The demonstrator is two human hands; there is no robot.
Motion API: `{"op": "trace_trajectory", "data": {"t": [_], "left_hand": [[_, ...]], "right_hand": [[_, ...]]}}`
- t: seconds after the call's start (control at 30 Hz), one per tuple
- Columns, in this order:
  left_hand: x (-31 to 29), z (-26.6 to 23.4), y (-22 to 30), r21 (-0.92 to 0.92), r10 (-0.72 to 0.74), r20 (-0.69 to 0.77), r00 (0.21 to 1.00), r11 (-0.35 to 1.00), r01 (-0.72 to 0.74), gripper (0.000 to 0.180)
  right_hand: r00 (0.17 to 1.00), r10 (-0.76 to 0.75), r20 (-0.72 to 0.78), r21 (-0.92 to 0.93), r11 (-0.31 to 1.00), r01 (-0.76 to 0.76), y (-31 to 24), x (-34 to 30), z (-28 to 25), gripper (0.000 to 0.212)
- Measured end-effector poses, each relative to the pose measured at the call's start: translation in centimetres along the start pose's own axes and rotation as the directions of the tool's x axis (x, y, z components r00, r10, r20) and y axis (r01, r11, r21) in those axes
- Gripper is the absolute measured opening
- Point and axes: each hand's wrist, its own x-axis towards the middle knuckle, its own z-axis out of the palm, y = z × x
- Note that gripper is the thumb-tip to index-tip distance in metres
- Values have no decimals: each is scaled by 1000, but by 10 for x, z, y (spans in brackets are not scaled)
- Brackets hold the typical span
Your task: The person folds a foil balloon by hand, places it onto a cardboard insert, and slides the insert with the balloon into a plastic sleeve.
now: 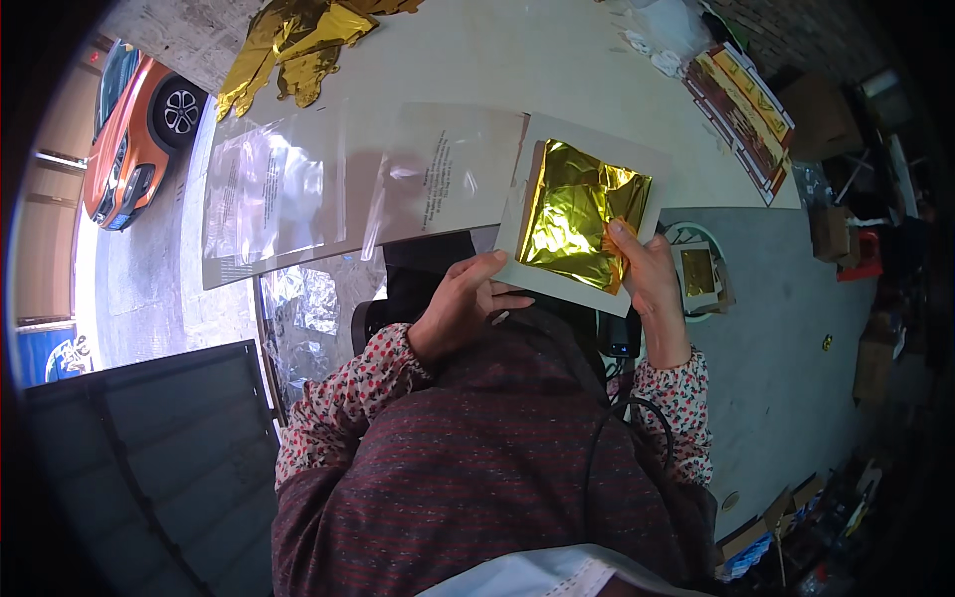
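A square of shiny gold foil (567,224) lies on a white card (587,290), which is tilted over the near edge of the table. My left hand (466,298) pinches the card's lower left corner, thumb on top. At the right edge my right hand (652,274) grips the card, its thumb pressing on the foil's wrinkled lower right corner. Most of the right fingers are hidden under the card. Clear plastic bags (288,189) with printing lie flat on the table to the left of the card.
Crumpled gold foil (303,50) lies at the table's (468,60) far left. A stack of printed sheets (741,109) sits at the right. Below the table edge, a round container (686,234) holds a card with a gold square (698,272). A black cable (594,443) hangs by my right arm.
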Motion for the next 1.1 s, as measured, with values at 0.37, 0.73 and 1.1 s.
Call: {"op": "trace_trajectory", "data": {"t": [0.37, 0.73, 1.1], "left_hand": [[-6, -15, -2, 654, 266, 252, 930, 662, -366, 42], [-15, -24, 5, 18, -194, 51, 980, 981, 193, 54], [-1, 17, 129, 907, 430, 415, 802, -125, -402, 27]], "right_hand": [[996, 81, 26, -161, 984, -76, -7, 6, -14, 21], [993, 106, 56, -135, 986, -98, -17, 5, -2, 20], [995, 96, 29, -214, 973, -88, -18, 6, 2, 26]]}}
